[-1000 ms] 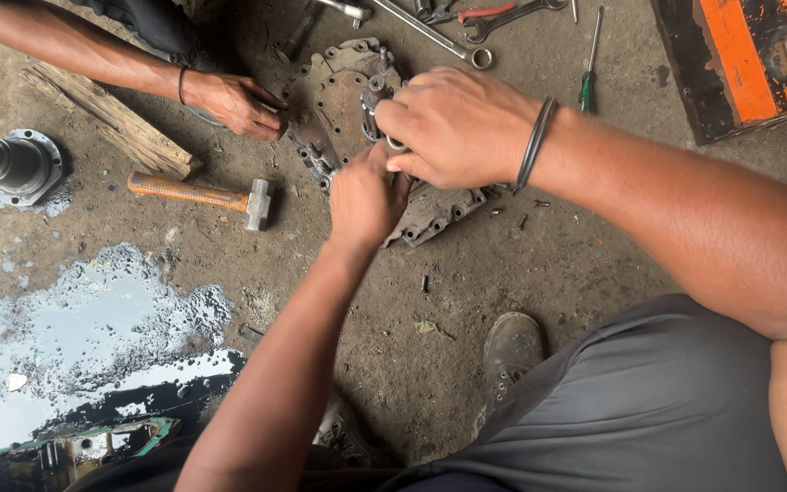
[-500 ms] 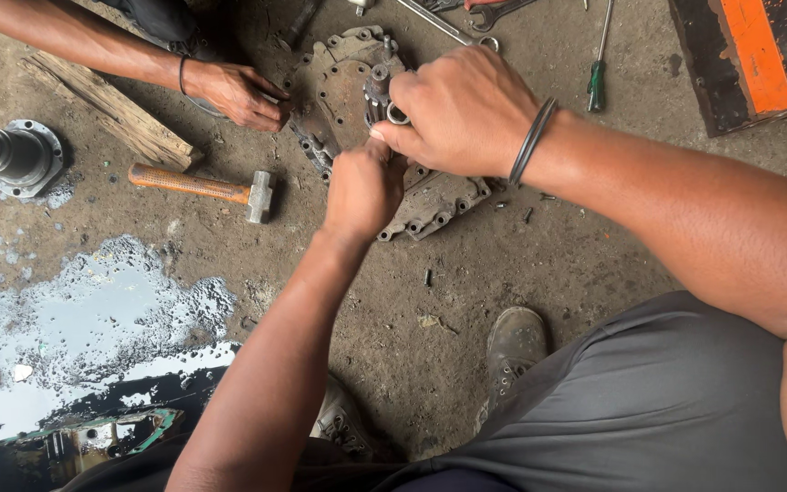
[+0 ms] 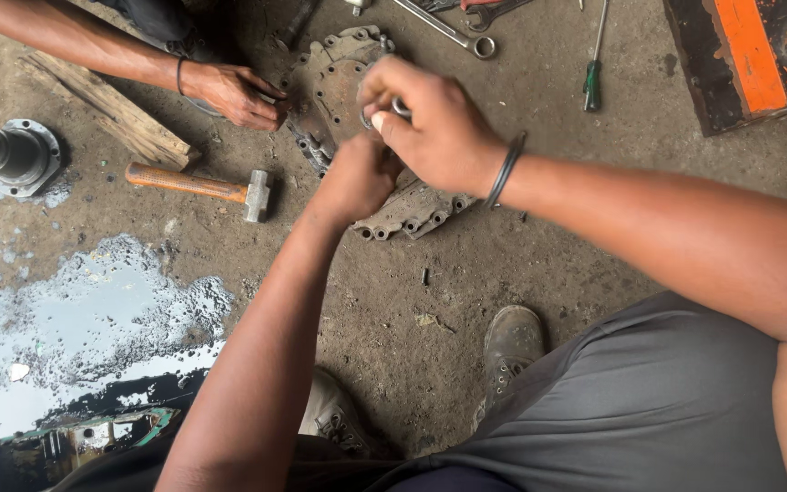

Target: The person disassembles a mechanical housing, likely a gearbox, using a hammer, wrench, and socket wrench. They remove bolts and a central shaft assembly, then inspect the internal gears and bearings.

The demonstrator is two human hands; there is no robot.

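A dirty grey metal housing cover (image 3: 339,68) with bolt holes around its rim lies on the concrete floor. My right hand (image 3: 434,123) is over its middle, fingers pinched on a small shiny metal ring (image 3: 400,107). My left hand (image 3: 357,178) is closed in a fist just below it, pressed against the cover; what it grips is hidden. Another person's hand (image 3: 234,94) rests on the cover's left edge.
A hammer with an orange handle (image 3: 198,187) lies left of the cover. A wooden block (image 3: 107,105), a flanged shaft (image 3: 11,155), spanners (image 3: 453,27), a green-handled screwdriver (image 3: 594,77) and an orange machine part (image 3: 749,50) lie around. Oily puddle (image 3: 75,319) at lower left. My shoes (image 3: 507,351) below.
Both my hands stayed together on the cover; my right hand shifted slightly and its fingers turned on the small ring. The other person's hand stayed at the cover's left edge.
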